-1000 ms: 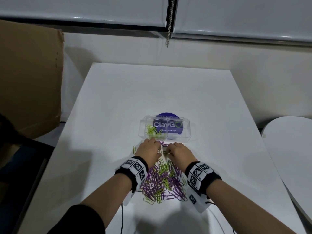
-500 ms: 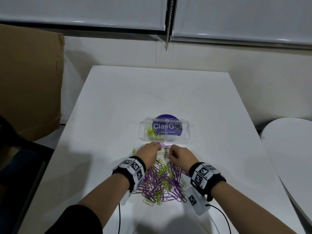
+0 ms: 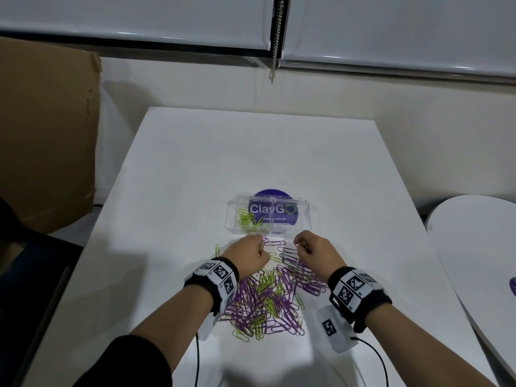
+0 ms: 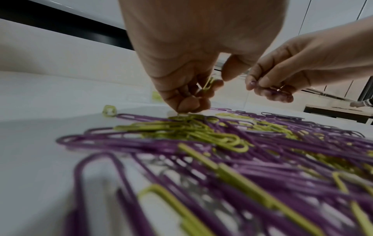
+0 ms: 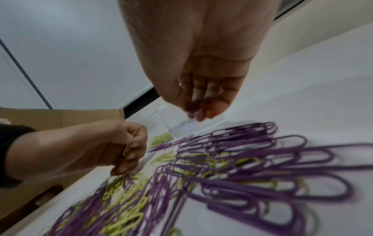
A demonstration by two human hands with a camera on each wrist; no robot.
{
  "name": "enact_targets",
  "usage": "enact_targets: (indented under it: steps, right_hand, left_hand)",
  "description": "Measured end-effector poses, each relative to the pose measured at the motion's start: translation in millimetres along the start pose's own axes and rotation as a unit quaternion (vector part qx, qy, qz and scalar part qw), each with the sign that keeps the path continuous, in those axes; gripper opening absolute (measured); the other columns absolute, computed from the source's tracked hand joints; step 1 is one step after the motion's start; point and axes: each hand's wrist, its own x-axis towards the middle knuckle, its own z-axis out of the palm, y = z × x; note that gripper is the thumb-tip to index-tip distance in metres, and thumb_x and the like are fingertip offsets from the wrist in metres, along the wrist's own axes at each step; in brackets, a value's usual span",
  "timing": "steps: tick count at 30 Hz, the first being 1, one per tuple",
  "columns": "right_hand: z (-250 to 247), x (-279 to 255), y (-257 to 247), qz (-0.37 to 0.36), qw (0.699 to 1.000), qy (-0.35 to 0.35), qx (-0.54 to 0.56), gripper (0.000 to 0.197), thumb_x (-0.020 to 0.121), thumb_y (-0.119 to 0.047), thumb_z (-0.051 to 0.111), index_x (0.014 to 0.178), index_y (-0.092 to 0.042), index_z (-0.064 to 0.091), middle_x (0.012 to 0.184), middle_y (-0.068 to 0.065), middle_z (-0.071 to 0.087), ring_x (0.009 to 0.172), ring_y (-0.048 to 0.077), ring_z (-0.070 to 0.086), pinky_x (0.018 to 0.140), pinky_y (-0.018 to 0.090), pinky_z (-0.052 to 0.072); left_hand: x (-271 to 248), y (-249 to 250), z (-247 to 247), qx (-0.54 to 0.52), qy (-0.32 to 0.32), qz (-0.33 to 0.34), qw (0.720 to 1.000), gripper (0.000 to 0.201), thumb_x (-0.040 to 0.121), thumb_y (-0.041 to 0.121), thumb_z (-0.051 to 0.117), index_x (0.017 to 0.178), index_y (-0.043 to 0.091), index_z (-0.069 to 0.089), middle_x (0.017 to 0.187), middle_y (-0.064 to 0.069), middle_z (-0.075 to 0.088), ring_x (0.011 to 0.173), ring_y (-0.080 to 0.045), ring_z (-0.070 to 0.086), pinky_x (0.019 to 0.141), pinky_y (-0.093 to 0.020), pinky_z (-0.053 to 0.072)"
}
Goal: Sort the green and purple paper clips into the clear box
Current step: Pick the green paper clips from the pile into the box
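A mixed pile of green and purple paper clips (image 3: 268, 300) lies on the white table (image 3: 251, 152) between my wrists. The clear box (image 3: 269, 216) stands just beyond it, with several green clips (image 3: 247, 219) in its left compartment. My left hand (image 3: 251, 254) hovers over the pile's far edge and pinches a green clip (image 4: 207, 83) between curled fingers. My right hand (image 3: 310, 251) is raised a little to the right and pinches a purple clip (image 5: 192, 106) at its fingertips (image 4: 260, 84).
A purple round sticker (image 3: 272, 209) lies under the clear box. A brown cardboard box (image 3: 47, 135) stands off the table's left side. A round white table (image 3: 474, 252) is at the right. Cables (image 3: 371, 356) trail from both wrist cameras.
My hands have drawn apart: the right one has lifted and moved right with a purple clip, while the left stays over the pile's far edge with a green clip.
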Motion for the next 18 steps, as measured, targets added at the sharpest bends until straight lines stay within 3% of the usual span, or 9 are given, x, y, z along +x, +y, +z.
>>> enact_targets:
  steps: [2,4,6,8,10,12,15,18]
  right_hand:
    - [-2.1,0.0,2.4,0.015,1.0,0.003,0.007,0.011,0.088,-0.007,0.045,0.092,-0.014,0.054,0.08,0.006,0.06,0.069,0.025,0.055,0.066,0.032,0.044]
    - [-3.1,1.5,4.5,0.031,0.999,-0.01,-0.034,0.01,0.088,-0.01,0.044,0.091,-0.013,0.053,0.082,0.006,0.06,0.069,0.021,0.052,0.065,0.029,0.041]
    - [-3.6,3.2,6.5,0.042,0.991,-0.019,-0.122,0.016,0.089,-0.014,0.043,0.097,-0.01,0.057,0.093,0.007,0.063,0.08,0.023,0.055,0.068,0.028,0.042]
    - [-2.9,3.0,10.2,0.031,0.98,-0.009,-0.195,0.022,0.09,-0.019,0.045,0.103,-0.012,0.06,0.106,0.007,0.063,0.097,0.025,0.055,0.076,0.031,0.044]
    - [-1.6,1.1,12.9,-0.01,0.973,0.009,-0.232,0.025,0.09,-0.025,0.048,0.108,-0.014,0.061,0.111,0.005,0.062,0.107,0.026,0.051,0.084,0.033,0.042]
    - [0.3,-2.2,12.6,-0.061,0.968,0.008,-0.244,0.023,0.089,-0.026,0.05,0.103,-0.014,0.063,0.107,0.005,0.064,0.106,0.028,0.052,0.083,0.032,0.04]
    - [5.8,-7.6,9.4,-0.09,0.954,-0.052,-0.282,0.023,0.088,-0.03,0.052,0.098,-0.013,0.063,0.105,0.006,0.064,0.105,0.028,0.052,0.081,0.031,0.039]
    - [10.8,-9.0,6.6,-0.058,0.956,-0.082,-0.277,0.023,0.09,-0.028,0.051,0.104,-0.012,0.06,0.111,0.007,0.062,0.107,0.026,0.051,0.083,0.031,0.042]
  left_hand:
    - [1.5,1.8,1.5,0.0,0.005,0.0,1.0,0.025,0.097,0.027,0.038,0.078,0.01,0.04,0.065,0.003,0.039,0.059,-0.015,0.038,0.056,-0.029,0.028]
    - [4.8,3.5,2.1,-0.005,-0.003,0.002,1.0,0.021,0.1,0.017,0.035,0.088,0.008,0.05,0.082,-0.005,0.055,0.076,-0.024,0.052,0.068,-0.03,0.037]
    - [7.2,4.8,2.7,-0.009,-0.027,0.001,1.0,0.025,0.094,-0.002,0.035,0.11,0.005,0.054,0.112,-0.014,0.059,0.098,-0.029,0.057,0.082,-0.031,0.043]
    - [9.3,6.3,4.2,-0.002,-0.037,0.008,0.999,0.031,0.093,-0.002,0.037,0.119,0.006,0.052,0.127,-0.012,0.053,0.107,-0.027,0.055,0.089,-0.03,0.043]
    - [10.5,9.1,5.2,0.015,-0.029,0.022,0.999,0.027,0.096,0.016,0.042,0.121,0.008,0.051,0.132,-0.01,0.049,0.112,-0.024,0.052,0.094,-0.03,0.041]
    - [13.2,9.2,9.0,0.037,-0.035,0.019,0.999,0.036,0.093,0.029,0.051,0.123,0.009,0.049,0.135,-0.008,0.045,0.119,-0.024,0.049,0.1,-0.032,0.04]
    - [16.2,10.1,14.5,0.069,-0.037,0.012,0.997,0.034,0.091,0.027,0.056,0.119,0.009,0.051,0.135,-0.009,0.043,0.122,-0.026,0.046,0.103,-0.036,0.04]
    - [17.1,12.0,16.5,0.079,-0.041,0.027,0.996,0.025,0.093,0.022,0.053,0.112,0.006,0.057,0.127,-0.011,0.046,0.119,-0.028,0.046,0.102,-0.037,0.04]
